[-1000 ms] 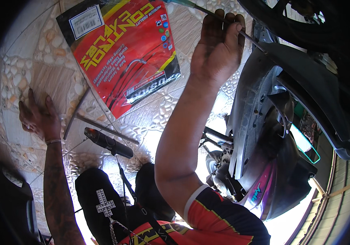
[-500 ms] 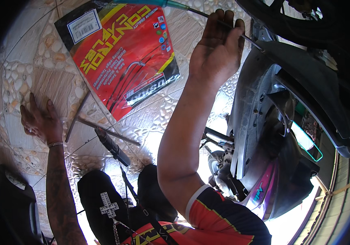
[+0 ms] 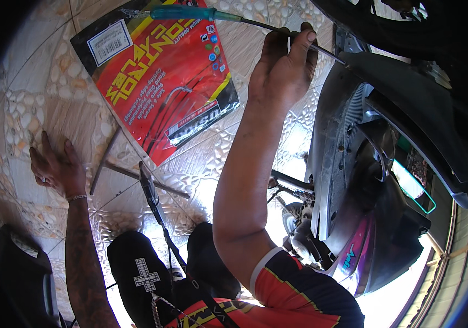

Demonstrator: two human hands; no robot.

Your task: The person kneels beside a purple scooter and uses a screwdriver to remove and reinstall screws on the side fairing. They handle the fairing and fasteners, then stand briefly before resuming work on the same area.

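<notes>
My right hand [image 3: 284, 68] pinches the thin metal shaft of a long screwdriver [image 3: 184, 12] with a clear teal handle. The handle points left over a red and black printed packet [image 3: 163, 87], and the tip meets the dark plastic panel [image 3: 336, 93] of a motorcycle. Fingers spread, my left hand [image 3: 58, 167] rests on the tiled floor at the left and holds nothing. Between the left hand and the packet's lower corner lies a T-shaped metal bar tool [image 3: 122, 170], partly covered by a hanging strap clip.
The motorcycle fills the right side, with a purple-marked cover [image 3: 357, 251] low down and a black wheel [image 3: 376, 22] at the top. A black curved plastic part [image 3: 24, 273] lies at the lower left. The floor [image 3: 21, 158] is patterned tile.
My right hand has tilted and turned around the screwdriver shaft, its thumb now along it. The screwdriver's handle has come lower in view. My left hand stays on the floor.
</notes>
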